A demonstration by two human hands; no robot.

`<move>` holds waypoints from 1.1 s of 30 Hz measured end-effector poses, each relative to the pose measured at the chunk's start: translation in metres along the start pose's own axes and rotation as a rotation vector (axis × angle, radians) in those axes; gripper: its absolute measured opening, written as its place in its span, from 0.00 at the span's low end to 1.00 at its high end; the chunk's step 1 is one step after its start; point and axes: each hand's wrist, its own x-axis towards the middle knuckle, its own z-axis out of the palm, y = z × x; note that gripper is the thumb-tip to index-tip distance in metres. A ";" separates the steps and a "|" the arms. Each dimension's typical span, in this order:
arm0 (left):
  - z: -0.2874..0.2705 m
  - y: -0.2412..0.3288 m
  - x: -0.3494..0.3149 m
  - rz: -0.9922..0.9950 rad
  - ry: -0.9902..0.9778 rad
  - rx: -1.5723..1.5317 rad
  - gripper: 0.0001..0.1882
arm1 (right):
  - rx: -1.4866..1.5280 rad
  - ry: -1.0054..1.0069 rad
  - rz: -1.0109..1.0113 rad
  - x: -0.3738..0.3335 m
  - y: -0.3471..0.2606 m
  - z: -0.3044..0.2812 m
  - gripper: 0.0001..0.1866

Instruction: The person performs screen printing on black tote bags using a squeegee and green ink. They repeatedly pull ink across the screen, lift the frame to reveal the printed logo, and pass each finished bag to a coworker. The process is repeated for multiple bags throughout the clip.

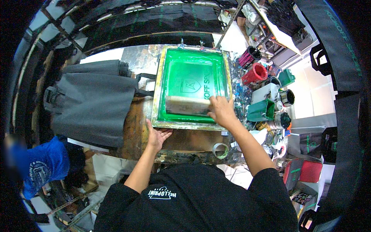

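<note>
A screen-printing frame (157, 87) with a wooden rim and a green mesh lies on the table in front of me. A shield outline and lettering show in the mesh. My right hand (223, 111) is closed on the right end of a wide squeegee (185, 105), which lies crosswise over the near part of the screen. At the frame's near left corner is my left hand (157, 137), its fingers stretched out and thumb apart. It is against or just beside the rim; I cannot tell whether it bears on it.
Black fabric bags (92, 104) are stacked left of the frame. A tape roll (220, 150) lies near the table's front edge. Ink containers, including a red tub (256, 73) and a green one (261, 111), crowd the right side. A person in blue (48, 164) is at lower left.
</note>
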 end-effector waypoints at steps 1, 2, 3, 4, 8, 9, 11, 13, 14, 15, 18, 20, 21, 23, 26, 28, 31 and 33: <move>0.002 -0.001 0.001 0.008 -0.002 0.002 0.66 | 0.006 -0.009 -0.002 -0.006 0.000 0.009 0.33; 0.002 -0.002 0.003 0.016 -0.003 0.002 0.65 | 0.032 -0.014 0.022 -0.010 -0.007 0.017 0.32; 0.002 -0.002 0.004 0.025 -0.004 0.003 0.65 | 0.015 -0.001 0.027 -0.014 -0.013 0.025 0.32; 0.002 -0.002 0.005 0.005 0.007 0.013 0.65 | -0.002 0.015 0.027 -0.017 -0.021 0.031 0.32; -0.001 -0.004 0.006 -0.015 -0.010 0.020 0.68 | -0.040 0.093 0.028 -0.010 -0.027 0.049 0.33; 0.000 -0.005 0.008 -0.028 0.021 0.017 0.68 | -0.050 0.103 0.027 -0.006 -0.026 0.052 0.33; 0.003 -0.002 0.008 -0.043 0.092 0.012 0.69 | -0.031 0.161 0.041 0.015 -0.018 0.057 0.32; 0.002 -0.002 0.006 -0.046 0.060 0.007 0.67 | -0.026 0.200 0.058 0.041 -0.008 0.060 0.31; -0.002 -0.003 0.008 -0.052 0.044 0.007 0.67 | -0.039 0.183 0.079 0.057 0.000 0.060 0.29; -0.005 -0.004 0.009 -0.057 0.029 0.006 0.67 | -0.059 0.199 0.079 0.074 0.008 0.062 0.29; 0.004 0.003 0.002 -0.043 0.008 0.038 0.65 | -0.131 0.244 0.080 0.126 0.033 0.070 0.28; 0.005 0.004 0.003 -0.045 0.004 0.045 0.67 | -0.140 0.249 0.088 0.162 0.053 0.075 0.28; 0.004 0.003 0.005 -0.064 0.016 0.055 0.68 | -0.146 0.253 0.095 0.180 0.064 0.078 0.29; 0.002 0.003 0.011 -0.091 0.033 0.081 0.69 | -0.187 0.249 0.123 0.210 0.084 0.086 0.32; -0.021 -0.009 0.025 -0.123 -0.050 0.083 0.74 | -0.207 0.307 0.110 0.249 0.110 0.089 0.34; -0.025 -0.011 0.034 -0.159 0.024 0.064 0.75 | -0.170 0.188 0.081 0.267 0.113 0.082 0.36; -0.029 -0.009 0.036 -0.349 0.142 0.117 0.73 | -0.104 0.091 0.083 0.276 0.120 0.067 0.37; -0.050 0.005 0.046 -0.556 0.077 0.244 0.71 | -0.082 0.107 0.073 0.276 0.125 0.059 0.36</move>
